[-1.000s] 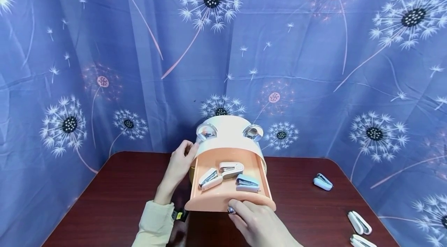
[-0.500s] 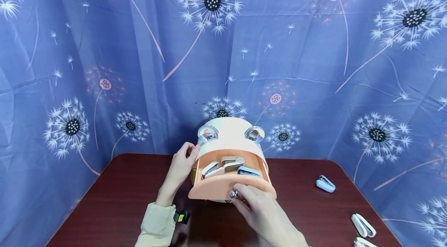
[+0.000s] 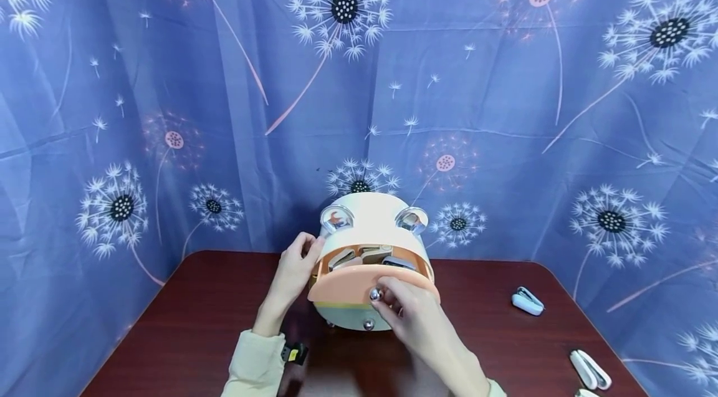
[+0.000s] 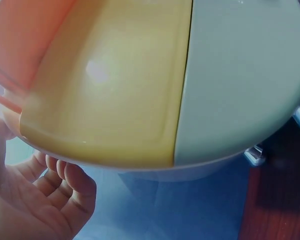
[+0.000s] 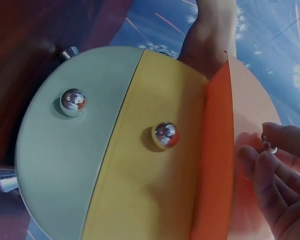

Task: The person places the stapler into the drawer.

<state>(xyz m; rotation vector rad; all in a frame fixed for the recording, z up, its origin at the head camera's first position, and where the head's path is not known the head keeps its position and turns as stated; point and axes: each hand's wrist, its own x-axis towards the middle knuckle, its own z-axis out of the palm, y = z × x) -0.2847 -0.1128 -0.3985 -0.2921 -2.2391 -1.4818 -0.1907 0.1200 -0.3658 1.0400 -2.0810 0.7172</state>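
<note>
A round, alarm-clock-shaped drawer box stands mid-table, with two chrome domes on its white top. Its top peach drawer is partly pulled out, and several small staplers show inside behind the front. Thumb and fingers of my right hand pinch the chrome drawer knob. My left hand is at the box's left side, its bent fingers right at the side wall. The yellow drawer and green drawer below are flush with each other.
To the right on the dark red table lie a light blue stapler and a white stapler, with part of another at the bottom edge. A blue dandelion-print curtain hangs behind the table.
My right hand has pushed the peach drawer inward by its knob, so less of the staplers shows and the green front has come into view. My left hand stays at the box's side.
</note>
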